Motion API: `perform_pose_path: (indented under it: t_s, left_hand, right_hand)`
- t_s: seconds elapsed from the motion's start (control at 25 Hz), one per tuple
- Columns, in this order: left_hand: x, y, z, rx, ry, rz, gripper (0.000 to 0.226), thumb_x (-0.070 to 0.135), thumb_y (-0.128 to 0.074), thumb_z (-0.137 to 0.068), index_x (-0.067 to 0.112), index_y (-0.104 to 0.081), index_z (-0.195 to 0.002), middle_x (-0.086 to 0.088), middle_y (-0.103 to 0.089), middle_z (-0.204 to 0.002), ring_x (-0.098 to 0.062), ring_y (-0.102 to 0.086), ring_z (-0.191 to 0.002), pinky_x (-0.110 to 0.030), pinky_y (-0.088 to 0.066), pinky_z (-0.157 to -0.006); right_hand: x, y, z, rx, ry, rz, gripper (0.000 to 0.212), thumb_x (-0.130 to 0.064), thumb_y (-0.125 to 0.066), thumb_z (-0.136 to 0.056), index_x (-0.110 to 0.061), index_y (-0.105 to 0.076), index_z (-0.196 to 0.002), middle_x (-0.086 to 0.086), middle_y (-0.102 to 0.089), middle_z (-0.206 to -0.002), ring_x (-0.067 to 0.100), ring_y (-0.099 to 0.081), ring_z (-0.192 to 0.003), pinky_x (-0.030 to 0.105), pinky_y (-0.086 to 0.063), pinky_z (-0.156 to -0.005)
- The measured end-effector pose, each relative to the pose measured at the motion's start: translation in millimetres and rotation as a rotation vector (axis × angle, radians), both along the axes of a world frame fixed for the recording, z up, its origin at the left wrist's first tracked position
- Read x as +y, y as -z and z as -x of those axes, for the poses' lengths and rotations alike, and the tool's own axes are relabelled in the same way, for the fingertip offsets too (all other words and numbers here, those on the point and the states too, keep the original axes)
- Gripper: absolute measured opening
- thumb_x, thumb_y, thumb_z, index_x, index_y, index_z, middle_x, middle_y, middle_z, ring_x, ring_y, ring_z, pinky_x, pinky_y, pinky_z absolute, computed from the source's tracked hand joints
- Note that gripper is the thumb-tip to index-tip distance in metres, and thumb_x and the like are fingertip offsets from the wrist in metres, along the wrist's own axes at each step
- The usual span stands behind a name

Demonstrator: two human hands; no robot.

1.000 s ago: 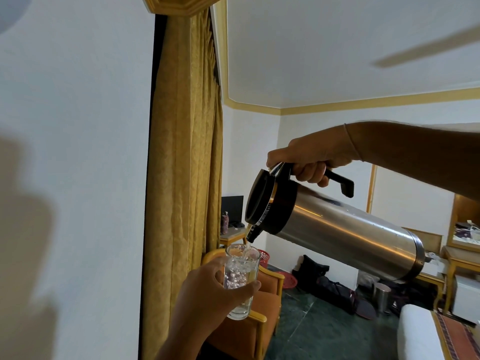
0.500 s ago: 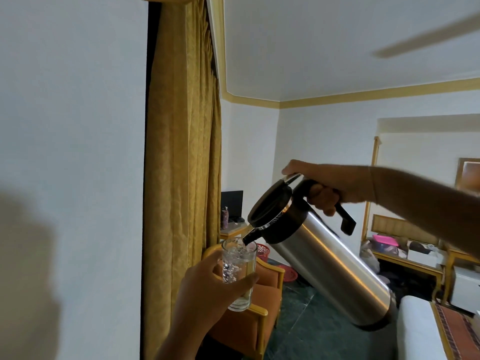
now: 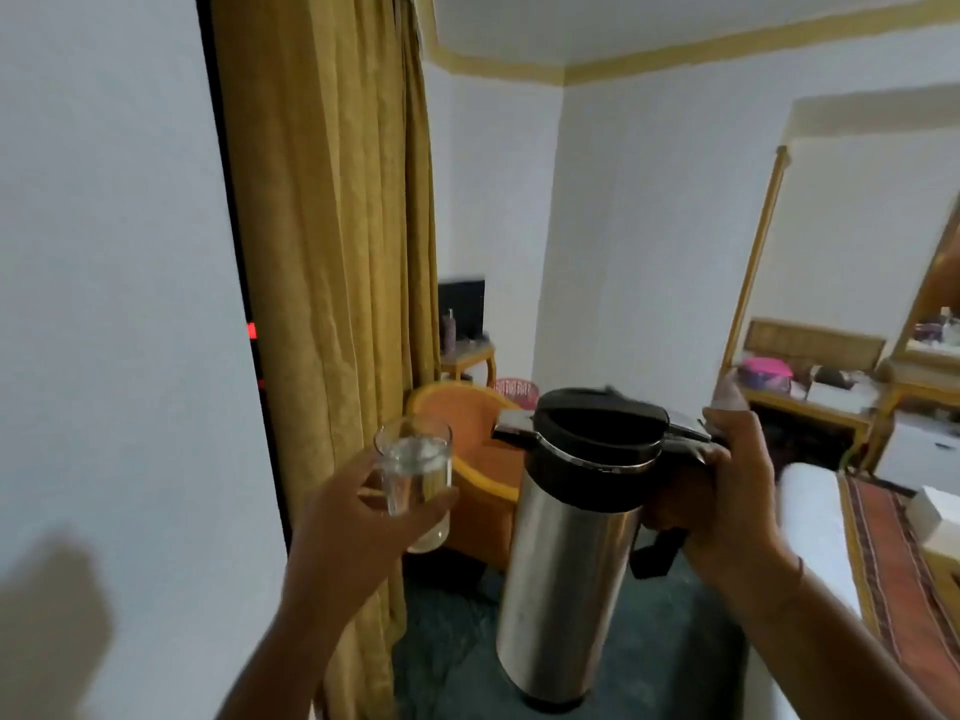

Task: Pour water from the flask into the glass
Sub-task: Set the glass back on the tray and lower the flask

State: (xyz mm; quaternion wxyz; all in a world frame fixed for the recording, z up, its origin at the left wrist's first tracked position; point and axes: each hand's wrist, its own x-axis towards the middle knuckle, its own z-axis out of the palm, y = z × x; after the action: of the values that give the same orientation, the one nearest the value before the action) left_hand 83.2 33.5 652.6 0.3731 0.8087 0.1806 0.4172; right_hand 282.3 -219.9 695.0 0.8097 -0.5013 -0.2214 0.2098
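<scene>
- A moment ago the flask point(image 3: 566, 563) was tipped with its spout over the glass point(image 3: 415, 472); now it stands nearly upright at centre frame, spout level and pointing left, so we judge the pour over
- The glass sits left of centre, just beside the flask but not touching it, and holds water to a good height; the task looks essentially complete
- Our left hand point(image 3: 358, 517) wraps the lower part of the glass, fingers curled round it, rim clear above them
- Our right hand point(image 3: 727, 491) is clenched on the black handle on the right side of the flask, thumb raised above the lid point(image 3: 602, 420)
- Both things are held in mid-air; we see no desk beneath them, only the green floor point(image 3: 457, 631) at lower centre
- Edges to mind: the gold curtain point(image 3: 332, 252) hangs close behind the left hand and glass, and the orange chair point(image 3: 478, 459) lies behind the gap between glass and flask
- The bed point(image 3: 815, 522) fills the lower right, near the right forearm
- Open room lies downward and toward us; a full glass calls for a level, slow carry, since any tilt could spill
</scene>
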Motion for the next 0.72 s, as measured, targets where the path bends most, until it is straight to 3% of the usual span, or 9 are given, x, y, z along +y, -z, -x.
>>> perform_pose_path:
  t_s: [0.08, 0.16, 0.2, 0.32, 0.44, 0.52, 0.6, 0.68, 0.72]
  left_hand:
    - [0.5, 27.9, 3.2, 0.045, 0.004, 0.004, 0.065, 0.073, -0.084, -0.062, 0.04, -0.07, -0.116, 0.032, -0.075, -0.092, 0.019, -0.072, -0.085, -0.007, -0.057, -0.064]
    - [1.0, 63.7, 5.9, 0.099, -0.029, 0.037, 0.07, 0.071, -0.086, -0.064, 0.034, -0.074, -0.121, 0.025, -0.078, -0.1, 0.015, -0.073, -0.088, -0.013, -0.058, -0.07]
    - [-0.9, 83.3, 7.4, 0.146, -0.042, 0.041, 0.071, 0.072, -0.085, -0.064, 0.033, -0.074, -0.122, 0.024, -0.077, -0.102, 0.016, -0.072, -0.087, -0.009, -0.056, -0.07]
    - [-5.3, 152.2, 5.3, 0.274, -0.049, 0.126, 0.065, 0.066, -0.087, -0.065, 0.035, -0.07, -0.119, 0.028, -0.07, -0.103, 0.021, -0.067, -0.089, 0.004, -0.047, -0.063]
    - [-11.2, 228.5, -0.8, 0.376, -0.043, 0.203, 0.062, 0.057, -0.09, -0.066, 0.036, -0.066, -0.119, 0.034, -0.065, -0.104, 0.014, -0.07, -0.089, -0.006, -0.053, -0.069]
    - [-13.0, 289.6, -6.6, 0.441, -0.03, 0.251, 0.062, 0.053, -0.091, -0.066, 0.041, -0.066, -0.122, 0.042, -0.064, -0.11, 0.007, -0.072, -0.093, -0.015, -0.057, -0.076]
    - [-13.9, 348.1, -5.9, 0.492, -0.005, 0.307, 0.063, 0.053, -0.093, -0.064, 0.056, -0.065, -0.12, 0.051, -0.067, -0.109, 0.016, -0.068, -0.107, -0.005, -0.056, -0.075]
    - [-16.4, 406.0, -1.7, 0.538, -0.025, 0.362, 0.066, 0.056, -0.098, -0.063, 0.066, -0.064, -0.118, 0.049, -0.067, -0.116, 0.019, -0.064, -0.112, 0.002, -0.053, -0.073]
    - [-18.7, 438.5, 1.3, 0.555, -0.045, 0.385, 0.067, 0.056, -0.1, -0.062, 0.065, -0.065, -0.118, 0.044, -0.068, -0.119, 0.016, -0.065, -0.113, 0.002, -0.053, -0.073]
  right_hand:
    - [-2.9, 50.9, 4.9, 0.062, 0.023, -0.034, 0.039, -0.049, -0.056, -0.079, -0.016, -0.047, -0.06, 0.003, -0.029, -0.056, 0.026, -0.008, -0.061, 0.035, -0.011, -0.055]
    - [-2.4, 105.5, 8.6, 0.131, 0.005, -0.054, 0.036, -0.041, -0.044, -0.082, -0.021, -0.041, -0.051, -0.003, -0.027, -0.045, 0.014, -0.015, -0.047, 0.022, -0.018, -0.047]
    - [-2.0, 134.0, 11.0, 0.172, 0.016, -0.046, 0.036, -0.037, -0.041, -0.082, -0.023, -0.038, -0.049, -0.005, -0.026, -0.043, 0.012, -0.018, -0.042, 0.021, -0.02, -0.044]
    - [-0.2, 220.9, 13.1, 0.278, 0.056, 0.049, 0.041, -0.033, -0.032, -0.089, -0.02, -0.036, -0.05, -0.005, -0.026, -0.043, 0.013, -0.021, -0.043, 0.027, -0.019, -0.046]
    - [-0.5, 311.7, 10.0, 0.327, 0.08, 0.181, 0.031, -0.04, -0.038, -0.084, -0.017, -0.032, -0.064, 0.0, -0.025, -0.043, 0.02, -0.02, -0.049, 0.041, -0.017, -0.052]
    - [-1.0, 376.8, 0.1, 0.296, 0.09, 0.263, 0.032, -0.042, -0.051, -0.073, -0.014, -0.04, -0.063, 0.0, -0.029, -0.044, 0.02, -0.023, -0.048, 0.04, -0.017, -0.051]
    - [-0.7, 436.2, -9.7, 0.213, 0.104, 0.427, 0.036, -0.043, -0.052, -0.07, -0.014, -0.044, -0.049, -0.002, -0.031, -0.042, 0.018, -0.028, -0.043, 0.03, -0.023, -0.046]
    - [-3.0, 489.8, -13.4, -0.039, 0.117, 0.698, 0.026, -0.037, -0.054, -0.072, -0.028, -0.052, -0.048, -0.007, -0.04, -0.044, 0.014, -0.037, -0.043, 0.029, -0.033, -0.048]
    - [-7.1, 520.2, -16.6, -0.156, 0.123, 0.784, 0.019, -0.026, -0.058, -0.074, -0.031, -0.062, -0.057, -0.009, -0.053, -0.05, 0.006, -0.048, -0.047, 0.029, -0.042, -0.053]
